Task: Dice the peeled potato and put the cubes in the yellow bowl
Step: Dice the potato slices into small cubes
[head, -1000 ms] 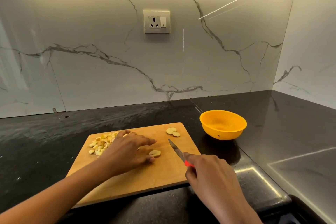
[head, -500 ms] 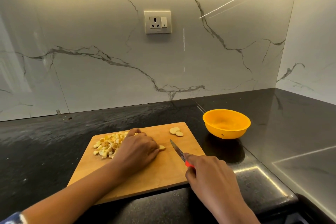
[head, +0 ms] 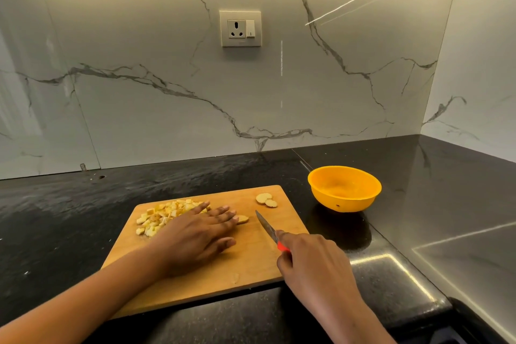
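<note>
Now, nearest me, my right hand [head: 310,268] grips the knife [head: 266,227] by its red handle. The blade points to 11 o'clock and touches no potato, much as it did a second ago. At 9 o'clock from it, my left hand [head: 201,234] has changed — half a second back its fingers were curled over the slice [head: 243,219]. They now lie straight and flat over the cutting board [head: 245,265], holding nothing, fingertips right at that slice. The cubes [head: 162,216] are heaped at the board's 10 o'clock, partly hidden by my fingers. A pair of slices [head: 266,200] waits at its 1 o'clock corner. Beyond, at 2 o'clock, the yellow bowl [head: 344,201] holds nothing — so I judge the dicing unfinished, with three slices to cut before the transfer.
</note>
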`<act>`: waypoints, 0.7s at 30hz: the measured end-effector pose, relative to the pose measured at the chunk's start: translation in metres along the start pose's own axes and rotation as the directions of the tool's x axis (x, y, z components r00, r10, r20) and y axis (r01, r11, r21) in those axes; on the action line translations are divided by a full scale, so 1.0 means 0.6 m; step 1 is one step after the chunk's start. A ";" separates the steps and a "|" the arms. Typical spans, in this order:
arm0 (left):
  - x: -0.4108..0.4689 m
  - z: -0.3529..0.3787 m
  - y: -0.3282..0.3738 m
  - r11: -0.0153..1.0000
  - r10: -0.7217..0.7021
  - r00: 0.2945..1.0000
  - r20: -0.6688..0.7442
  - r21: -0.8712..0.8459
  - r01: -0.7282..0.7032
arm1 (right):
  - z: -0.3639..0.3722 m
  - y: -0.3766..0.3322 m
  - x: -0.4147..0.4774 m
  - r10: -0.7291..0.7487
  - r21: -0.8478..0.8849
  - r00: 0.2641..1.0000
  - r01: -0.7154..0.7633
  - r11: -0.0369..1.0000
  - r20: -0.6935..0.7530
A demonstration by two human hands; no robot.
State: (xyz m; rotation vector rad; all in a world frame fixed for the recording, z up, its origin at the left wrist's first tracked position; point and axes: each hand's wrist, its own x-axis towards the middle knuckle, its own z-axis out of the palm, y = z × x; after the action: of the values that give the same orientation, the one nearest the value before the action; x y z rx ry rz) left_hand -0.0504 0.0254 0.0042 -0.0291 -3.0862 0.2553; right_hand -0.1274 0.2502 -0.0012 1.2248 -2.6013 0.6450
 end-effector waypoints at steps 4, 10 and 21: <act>-0.006 -0.002 -0.022 0.999 0.052 0.996 0.074 -0.021 -0.050 | -0.001 0.001 -0.002 -0.009 0.017 1.000 0.009 1.000 -0.004; -0.004 0.005 -0.037 0.994 0.100 0.991 0.090 -0.052 -0.096 | 0.006 -0.019 0.002 -0.053 -0.003 0.999 0.053 0.999 -0.007; -0.001 0.002 -0.032 0.995 0.099 0.994 0.050 0.000 -0.099 | 0.024 -0.037 0.026 -0.092 -0.141 0.993 0.102 0.985 0.077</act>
State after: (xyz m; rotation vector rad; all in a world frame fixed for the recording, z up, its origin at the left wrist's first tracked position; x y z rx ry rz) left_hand -0.0503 0.0060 0.0062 -0.1783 -3.1386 0.2679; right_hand -0.1200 0.2200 -0.0018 1.3403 -2.5730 0.3938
